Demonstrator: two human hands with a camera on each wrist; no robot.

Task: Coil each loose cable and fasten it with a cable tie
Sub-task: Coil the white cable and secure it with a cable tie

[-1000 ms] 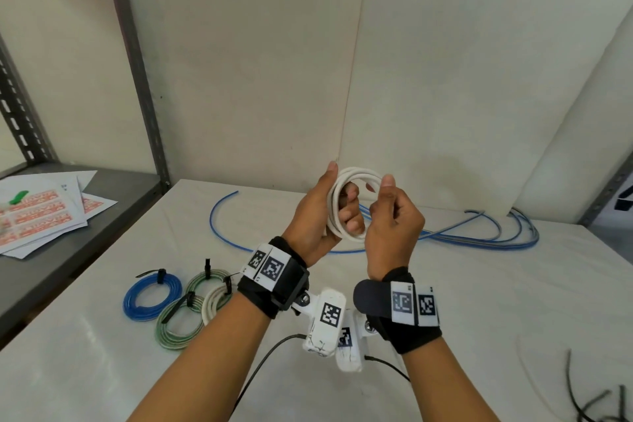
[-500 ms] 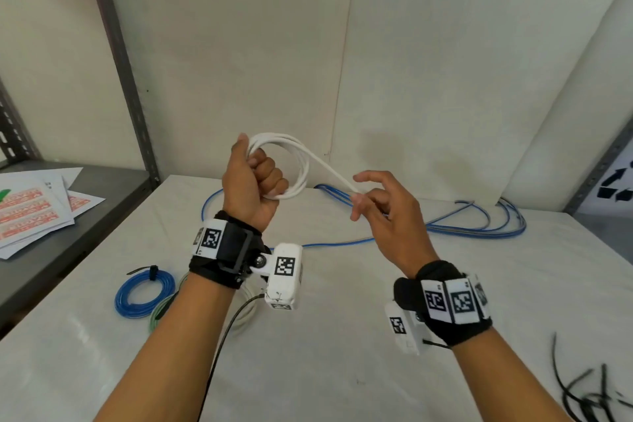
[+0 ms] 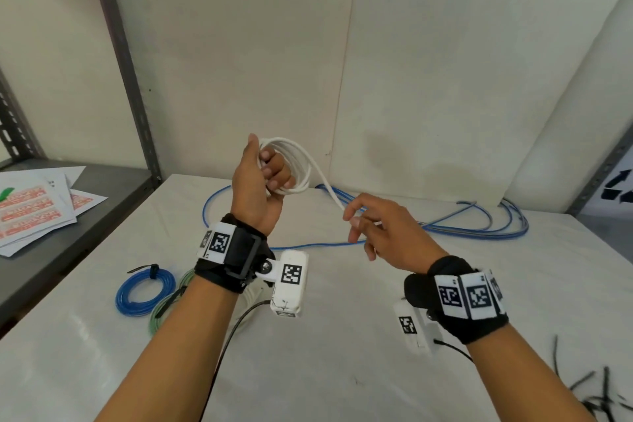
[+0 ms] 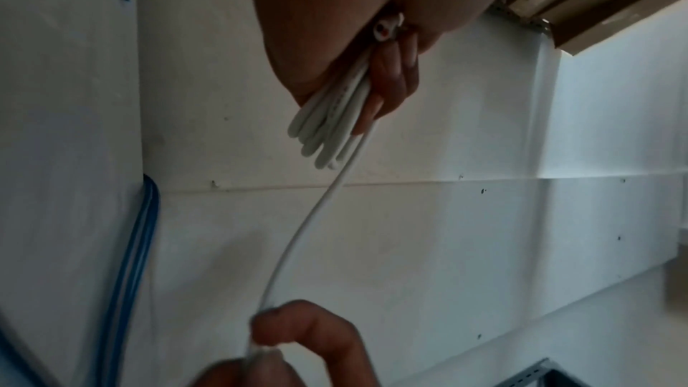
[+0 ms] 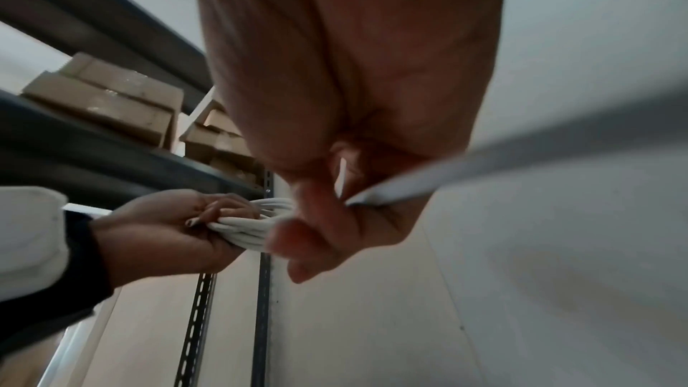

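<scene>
My left hand is raised above the table and grips a white cable coil of several loops; the same coil shows under its fingers in the left wrist view. From the coil a free white strand runs down to my right hand, which pinches it between thumb and forefinger. The pinched strand shows in the right wrist view. A long loose blue cable lies along the back of the table.
A tied blue coil and a green coil lie at front left on the white table. Black cable ties lie at the front right corner. Printed sheets rest on the grey shelf at left.
My hands, close together a second ago, have parted: the left hand carried the coil up and left, while the right hand drew the free strand down and right.
</scene>
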